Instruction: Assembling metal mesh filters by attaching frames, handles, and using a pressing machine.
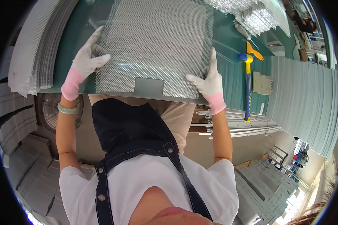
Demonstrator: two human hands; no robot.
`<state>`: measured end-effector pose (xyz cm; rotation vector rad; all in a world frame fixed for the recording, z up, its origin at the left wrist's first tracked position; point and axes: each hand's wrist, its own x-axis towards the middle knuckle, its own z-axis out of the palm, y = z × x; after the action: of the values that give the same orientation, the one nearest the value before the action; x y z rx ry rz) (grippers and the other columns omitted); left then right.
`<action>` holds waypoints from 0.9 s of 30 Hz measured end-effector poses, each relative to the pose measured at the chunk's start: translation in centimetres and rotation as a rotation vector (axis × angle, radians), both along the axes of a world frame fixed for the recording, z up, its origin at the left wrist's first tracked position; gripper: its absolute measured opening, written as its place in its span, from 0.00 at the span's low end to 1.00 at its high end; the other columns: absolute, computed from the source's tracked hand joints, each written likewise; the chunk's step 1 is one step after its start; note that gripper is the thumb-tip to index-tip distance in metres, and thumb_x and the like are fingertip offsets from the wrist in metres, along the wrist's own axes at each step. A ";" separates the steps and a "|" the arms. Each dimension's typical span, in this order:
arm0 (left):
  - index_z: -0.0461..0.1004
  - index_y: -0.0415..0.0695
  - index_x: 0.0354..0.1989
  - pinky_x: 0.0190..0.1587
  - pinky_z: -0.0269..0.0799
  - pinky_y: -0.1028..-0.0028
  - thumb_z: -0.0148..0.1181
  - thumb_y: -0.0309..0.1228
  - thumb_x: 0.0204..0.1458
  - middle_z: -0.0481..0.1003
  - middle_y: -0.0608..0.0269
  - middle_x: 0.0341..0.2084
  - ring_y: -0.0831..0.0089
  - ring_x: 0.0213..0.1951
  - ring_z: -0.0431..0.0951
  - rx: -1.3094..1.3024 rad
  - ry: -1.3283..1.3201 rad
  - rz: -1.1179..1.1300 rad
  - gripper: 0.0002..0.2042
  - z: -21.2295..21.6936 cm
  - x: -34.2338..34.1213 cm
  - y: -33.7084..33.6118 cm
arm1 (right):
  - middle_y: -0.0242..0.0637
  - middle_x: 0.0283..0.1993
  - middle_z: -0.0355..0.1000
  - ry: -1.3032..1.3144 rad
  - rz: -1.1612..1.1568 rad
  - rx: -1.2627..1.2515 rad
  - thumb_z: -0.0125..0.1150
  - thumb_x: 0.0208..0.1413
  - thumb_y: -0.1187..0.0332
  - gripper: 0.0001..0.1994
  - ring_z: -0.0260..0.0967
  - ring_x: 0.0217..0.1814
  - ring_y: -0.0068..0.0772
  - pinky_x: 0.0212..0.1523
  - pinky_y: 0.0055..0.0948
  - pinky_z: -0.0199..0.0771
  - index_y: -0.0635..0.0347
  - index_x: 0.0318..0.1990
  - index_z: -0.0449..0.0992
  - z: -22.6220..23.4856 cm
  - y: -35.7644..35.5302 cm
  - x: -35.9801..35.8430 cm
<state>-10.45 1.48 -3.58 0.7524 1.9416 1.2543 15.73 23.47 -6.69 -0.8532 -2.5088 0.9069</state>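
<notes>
At twelve o'clock, a silver diamond-mesh metal sheet [157,41] is lying on a dark green tabletop [227,63], its far edge running out past the upper border. At ten o'clock, the left hand in a white, pink-cuffed glove [87,59] is resting at the sheet's left edge, thumb and forefinger spreading apart; its curled fingers are blurring together. Between one and two, the right hand in a matching glove [211,80] is resting at the opposite edge, thumb and forefinger also spreading apart, its other fingers folding out of sight.

Toward two o'clock, a blue-and-yellow mallet [248,86] is lying beside a beige metal plate [262,83], with an orange scraper [255,51] just beyond its head. At three, a tall pile of pale grey sheets [308,97] is closing off that side; at ten, a white stack [35,48] is flanking the left hand. The right forearm is partly covering thin metal strips [244,125]. At nine, a round fan [58,112] is showing dimly.

The mesh is glinting with a fine diamond texture, and a rectangular notch is interrupting its near edge.
</notes>
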 end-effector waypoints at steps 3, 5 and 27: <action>0.47 0.45 0.63 0.23 0.62 0.85 0.61 0.28 0.37 0.67 0.64 0.27 0.85 0.19 0.62 0.002 0.086 -0.018 0.41 -1.3 -0.2 0.0 | 0.53 0.45 0.68 -0.107 -0.059 0.037 0.70 0.31 0.50 0.54 0.71 0.33 0.49 0.33 0.32 0.72 0.56 0.64 0.40 0.6 -0.7 -0.3; 0.49 0.46 0.63 0.25 0.55 0.89 0.59 0.25 0.36 0.62 0.72 0.23 0.87 0.20 0.54 0.022 0.232 0.037 0.40 -1.7 0.1 0.1 | 0.52 0.42 0.70 -0.089 -0.063 0.069 0.69 0.31 0.49 0.54 0.71 0.28 0.47 0.29 0.32 0.72 0.57 0.64 0.40 0.7 -1.0 -0.3; 0.48 0.52 0.62 0.48 0.66 0.69 0.63 0.39 0.34 0.72 0.46 0.37 0.55 0.42 0.73 -0.303 0.422 -0.097 0.43 -1.2 0.0 0.5 | 0.53 0.48 0.66 -0.280 -0.082 0.081 0.68 0.34 0.54 0.54 0.69 0.40 0.50 0.37 0.35 0.71 0.58 0.64 0.35 1.1 -1.5 -0.1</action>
<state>-10.48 1.98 -4.77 0.9945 2.3293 0.7574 15.65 22.00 -5.61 -1.1148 -2.6989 0.6960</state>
